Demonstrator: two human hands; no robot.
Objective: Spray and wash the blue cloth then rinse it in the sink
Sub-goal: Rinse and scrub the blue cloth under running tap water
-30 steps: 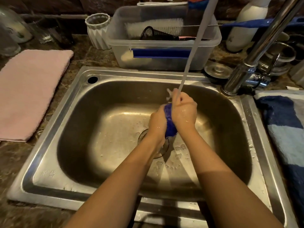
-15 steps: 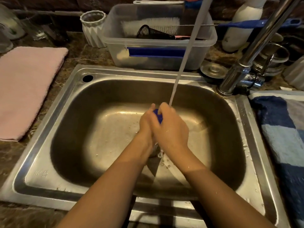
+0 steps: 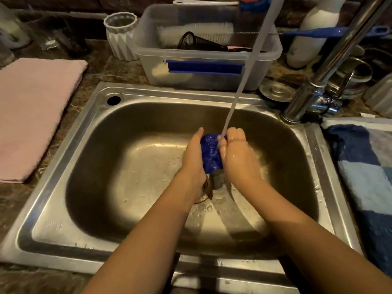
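Over the middle of the sink [image 3: 49, 198]:

- Blue cloth [image 3: 211, 154]: wet and bunched, held between both hands just above the drain [image 3: 207, 188].
- Left hand [image 3: 194, 159]: on the cloth's left side, thumb pointing far. Its grip is closed round the cloth, with the fingers mostly hidden behind it.
- Right hand [image 3: 238, 161]: on the cloth's right side, fingers curled at the far end. Its grip is closed on the cloth.
- Water stream [image 3: 240, 85]: slants down from the far right and lands on the far end of the cloth, beside the right hand's fingers.
- Tap [image 3: 331, 66]: chrome, rising from the sink's far right corner.
- Droplets: scattered on the basin floor near the drain.

On the brown stone surface [image 3: 95, 66]:

- Pink towel [image 3: 31, 115]: lying flat, left of the sink.
- Blue checked towel [image 3: 364, 177]: right of the sink.
- Clear plastic tub [image 3: 148, 66]: just beyond the far rim. It holds a white-bristled brush [image 3: 195, 31] and a black mesh strainer [image 3: 197, 42].
- White ribbed cup [image 3: 121, 37]: left of the tub.
- White bottle [image 3: 311, 32]: far right of the tub.
- Metal lid [image 3: 275, 91]: between the tub and the tap.
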